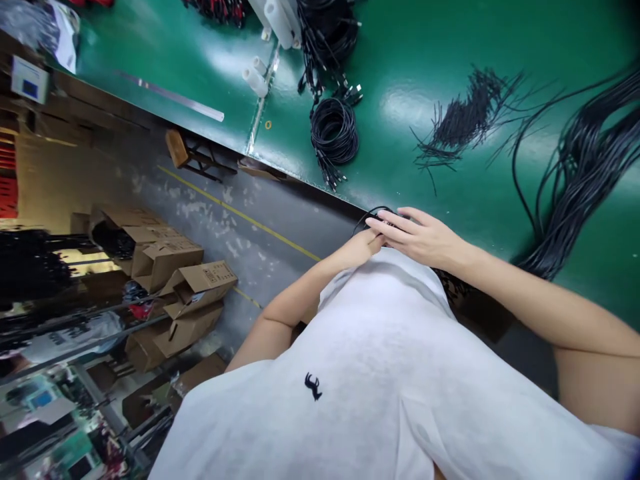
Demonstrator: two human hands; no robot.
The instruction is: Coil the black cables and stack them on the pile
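Observation:
At the near edge of the green table, a loop of black cable (369, 215) shows at my two hands, and most of it is hidden behind the fingers. My left hand (364, 248) is closed around the cable, against the front of the white shirt. Over it lies my right hand (423, 239), its fingers stretched out and a little apart, touching the cable and the left hand's fingers. The right thumb is out of sight. Just beyond the hands, a tied coil of black cable (334, 132) rests on the table.
On the green table (400, 40) lie a pile of short black ties (467, 113), a thick bundle of long black cables (575, 193), a larger cable heap (330, 33), white rolls (256, 80) and a metal ruler (185, 101). A wooden stool (183, 150) and cardboard boxes (200, 283) stand to the left.

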